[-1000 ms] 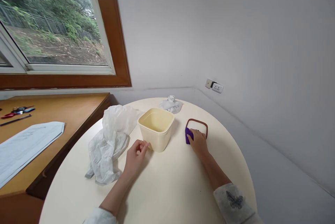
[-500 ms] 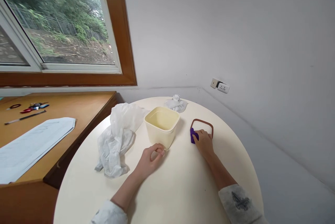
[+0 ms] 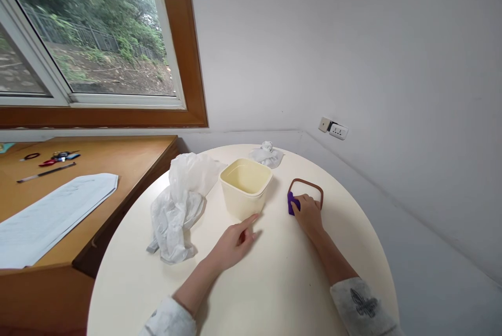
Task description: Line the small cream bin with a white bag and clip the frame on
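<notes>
Purple item [image 3: 291,204] on table [image 3: 274,283], at left side of brown square ring [image 3: 308,183]. I see right hand [image 3: 308,214] bent over both; can't tell if fingers clench. Left hand [image 3: 234,245] loose, holding nothing, index extended near front base of cream plastic bin [image 3: 241,200]; contact unclear. Crumpled white plastic bag [image 3: 172,226] left of bin, knotted bag [image 3: 266,156] behind.

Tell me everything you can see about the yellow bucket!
The bucket is pale yellow and looks like smooth plastic. It's squarish, with rounded corners, a rimmed open top and sides narrowing downward. It stands upright on the table, right of a plastic bag. The left hand has a finger by its bottom edge; I can't tell if they touch.
</notes>
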{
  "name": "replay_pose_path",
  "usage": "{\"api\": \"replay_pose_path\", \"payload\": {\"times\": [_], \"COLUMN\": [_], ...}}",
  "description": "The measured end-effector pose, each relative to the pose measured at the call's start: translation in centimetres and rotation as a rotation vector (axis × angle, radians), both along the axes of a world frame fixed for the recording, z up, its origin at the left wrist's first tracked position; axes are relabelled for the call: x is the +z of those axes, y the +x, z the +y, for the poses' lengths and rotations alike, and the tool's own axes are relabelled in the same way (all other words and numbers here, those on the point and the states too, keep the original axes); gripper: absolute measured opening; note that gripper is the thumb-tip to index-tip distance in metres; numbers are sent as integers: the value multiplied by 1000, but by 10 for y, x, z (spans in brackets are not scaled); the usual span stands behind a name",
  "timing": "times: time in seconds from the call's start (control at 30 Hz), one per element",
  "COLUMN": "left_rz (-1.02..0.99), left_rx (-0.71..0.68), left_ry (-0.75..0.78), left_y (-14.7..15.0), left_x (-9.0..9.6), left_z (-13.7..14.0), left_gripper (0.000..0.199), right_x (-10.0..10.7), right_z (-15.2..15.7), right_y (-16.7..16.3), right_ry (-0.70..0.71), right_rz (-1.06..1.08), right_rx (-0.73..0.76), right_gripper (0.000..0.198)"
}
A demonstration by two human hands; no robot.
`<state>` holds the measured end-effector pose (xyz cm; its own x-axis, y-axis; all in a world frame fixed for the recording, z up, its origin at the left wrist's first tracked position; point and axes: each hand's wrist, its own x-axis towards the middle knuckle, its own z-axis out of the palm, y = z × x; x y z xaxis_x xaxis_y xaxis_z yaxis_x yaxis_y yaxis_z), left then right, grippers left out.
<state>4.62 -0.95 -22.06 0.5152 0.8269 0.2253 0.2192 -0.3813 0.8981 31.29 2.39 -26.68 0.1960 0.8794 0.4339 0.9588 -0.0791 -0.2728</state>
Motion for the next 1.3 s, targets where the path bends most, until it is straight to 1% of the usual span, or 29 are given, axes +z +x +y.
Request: {"api": "replay_pose_path", "payload": {"times": [0.1,0.17,0.33,0.47,0.6,0.73,0.9,1.03,1.17,1.3], "left_rz": [137,170,192,149,116,94,100,110,124,96], "left_rx": [9,81,251,316,325,332,334,336,330,319], "left_ry": [37,38,54,47,28,19,0,-7,-17,47], "left_y": [-2,-3,-7,-9,-9,-9,-10,-10,-8,-6], "left_x": [-2,-4,-11,-16,-17,-17,-18,-18,-12,-2], "left_z": [3,5,12,16,17,16,17,17,14,10], "left_gripper": [48,49,49,51,51,51,51,41,33,31], "right_x": [0,0,0,1,1,1,10,17,20,29], "right_z": [0,0,-1,-3,-4,-4,-8,-15,-24,-33], "right_y": [0,0,-1,-9,-20,-25,-31,-46,-63,-78], "right_ry": [-2,1,13,57,136,156,242,344,472,547], "right_rz": [8,8,3,-3,50,152,242,298,286,195], "right_rx": [7,14,26,45,75,109,181,260,356,509], "right_gripper": [18,18,16,15,15,17,18,16,18,21]}}
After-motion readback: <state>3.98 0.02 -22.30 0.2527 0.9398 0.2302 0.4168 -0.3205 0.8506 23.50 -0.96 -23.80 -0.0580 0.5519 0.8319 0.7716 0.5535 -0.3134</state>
